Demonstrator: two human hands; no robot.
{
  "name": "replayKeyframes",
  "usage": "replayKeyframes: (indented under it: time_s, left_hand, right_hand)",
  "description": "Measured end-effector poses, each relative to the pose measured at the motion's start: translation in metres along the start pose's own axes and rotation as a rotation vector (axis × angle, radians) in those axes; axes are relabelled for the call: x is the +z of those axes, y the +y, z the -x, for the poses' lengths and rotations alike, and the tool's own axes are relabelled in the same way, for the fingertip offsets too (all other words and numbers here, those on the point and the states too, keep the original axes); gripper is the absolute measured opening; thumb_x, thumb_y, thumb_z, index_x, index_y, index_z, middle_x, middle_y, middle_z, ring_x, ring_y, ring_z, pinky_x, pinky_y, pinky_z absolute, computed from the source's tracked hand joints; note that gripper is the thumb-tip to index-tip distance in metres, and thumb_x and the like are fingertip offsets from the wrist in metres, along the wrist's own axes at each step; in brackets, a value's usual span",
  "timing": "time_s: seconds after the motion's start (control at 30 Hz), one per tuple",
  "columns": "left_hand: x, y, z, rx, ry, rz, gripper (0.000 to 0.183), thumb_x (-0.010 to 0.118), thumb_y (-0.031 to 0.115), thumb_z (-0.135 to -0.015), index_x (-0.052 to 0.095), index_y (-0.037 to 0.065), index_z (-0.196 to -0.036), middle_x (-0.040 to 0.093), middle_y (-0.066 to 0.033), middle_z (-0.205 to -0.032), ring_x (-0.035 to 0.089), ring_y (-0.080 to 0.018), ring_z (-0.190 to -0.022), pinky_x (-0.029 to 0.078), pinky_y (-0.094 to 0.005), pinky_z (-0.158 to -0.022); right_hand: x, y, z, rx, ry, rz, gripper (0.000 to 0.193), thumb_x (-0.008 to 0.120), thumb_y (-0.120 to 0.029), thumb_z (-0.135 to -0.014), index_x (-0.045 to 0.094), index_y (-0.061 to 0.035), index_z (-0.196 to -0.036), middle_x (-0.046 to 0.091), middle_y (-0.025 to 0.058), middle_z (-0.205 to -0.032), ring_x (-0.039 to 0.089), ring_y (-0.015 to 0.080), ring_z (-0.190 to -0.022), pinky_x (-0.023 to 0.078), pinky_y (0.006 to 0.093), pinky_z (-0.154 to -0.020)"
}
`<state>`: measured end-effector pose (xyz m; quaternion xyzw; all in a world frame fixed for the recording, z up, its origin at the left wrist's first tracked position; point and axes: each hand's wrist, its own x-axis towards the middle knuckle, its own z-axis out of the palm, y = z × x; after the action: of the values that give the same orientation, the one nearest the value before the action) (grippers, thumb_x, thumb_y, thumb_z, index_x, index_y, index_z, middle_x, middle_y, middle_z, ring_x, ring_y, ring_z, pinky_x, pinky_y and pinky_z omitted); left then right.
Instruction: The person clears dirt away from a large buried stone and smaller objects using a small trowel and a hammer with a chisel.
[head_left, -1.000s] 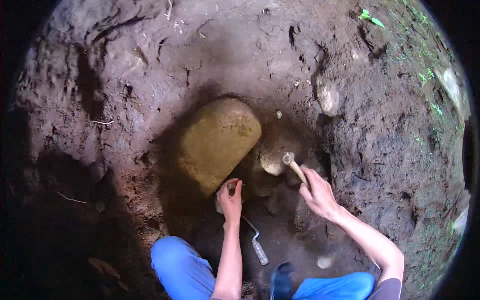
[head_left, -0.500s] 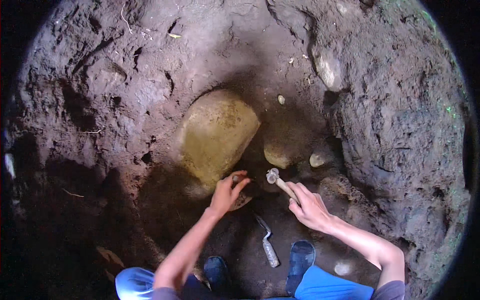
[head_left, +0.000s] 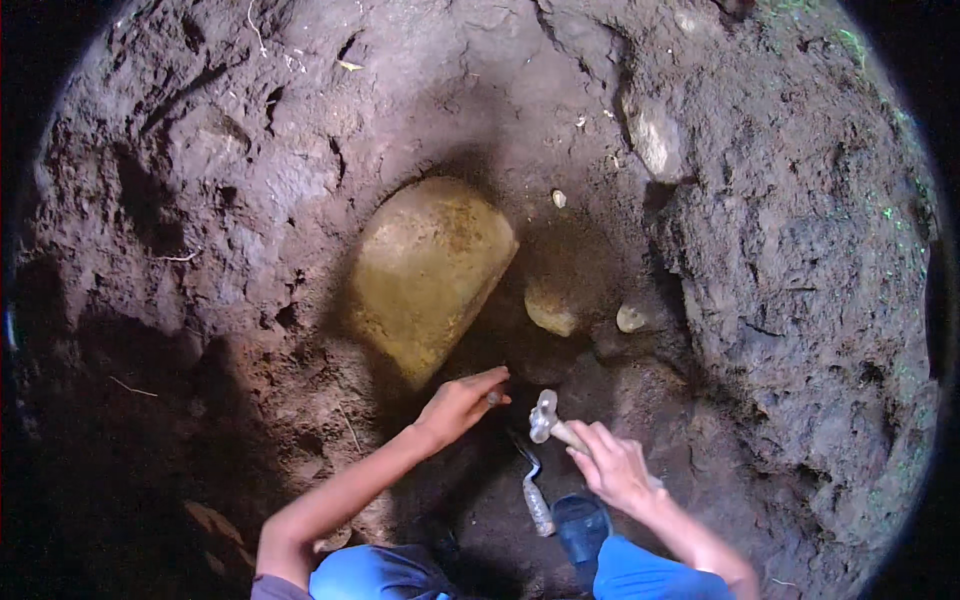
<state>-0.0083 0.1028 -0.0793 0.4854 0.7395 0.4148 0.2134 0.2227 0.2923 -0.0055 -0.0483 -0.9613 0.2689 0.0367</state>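
My right hand (head_left: 615, 465) is closed around the pale handle of a hammer (head_left: 544, 415), its metal head pointing up and left. My left hand (head_left: 462, 405) grips a rod with a round grey end (head_left: 493, 397); the rest of the rod is hidden by fingers and shadow. Both hands hover low over dark soil, with a gap between the hammer head and the rod's end. Just beyond my left hand, a large yellowish stone (head_left: 430, 270) sits half sunk in the earth. A trowel (head_left: 536, 505) lies below the hammer, its blade partly lost in shadow.
Rough earth walls (head_left: 800, 290) rise around the pit. A smaller rounded stone (head_left: 550, 308) and a pale pebble (head_left: 631, 318) stick out right of the large stone. My shoe (head_left: 582, 530) stands close to the trowel's handle.
My left hand has moved down and slightly right with the rod, turning toward the right. The hammer and my right hand have come lower, and the hammer head has tilted. My legs have shifted.
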Motion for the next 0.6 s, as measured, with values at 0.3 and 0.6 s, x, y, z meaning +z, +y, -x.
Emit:
replayKeyframes:
  time_s: [0.3, 0.6]
  left_hand:
    - [0.046, -0.022, 0.040, 0.116, 0.236, 0.135, 0.049, 0.064, -0.005, -0.085, 0.059, 0.001, -0.133, 0.057, -0.0178, -0.143, 0.052, -0.0336, -0.135, 0.045, -0.0424, -0.112]
    - [0.037, -0.023, 0.029, 0.119, 0.287, 0.137, 0.045, 0.070, -0.003, -0.083, 0.061, 0.000, -0.127, 0.062, -0.0182, -0.136, 0.059, -0.0338, -0.128, 0.052, -0.0413, -0.104]
  right_hand:
    - [0.026, -0.044, -0.010, -0.185, 0.097, -0.083, 0.040, 0.065, -0.016, -0.093, 0.056, 0.0007, -0.128, 0.067, 0.0155, -0.094, 0.066, 0.0330, -0.065, 0.055, 0.0404, -0.052]
    - [0.046, -0.034, -0.014, -0.306, 0.062, 0.031, 0.042, 0.073, -0.016, -0.079, 0.065, -0.0045, -0.119, 0.054, 0.0045, -0.071, 0.060, 0.0206, -0.052, 0.053, 0.0386, -0.046]
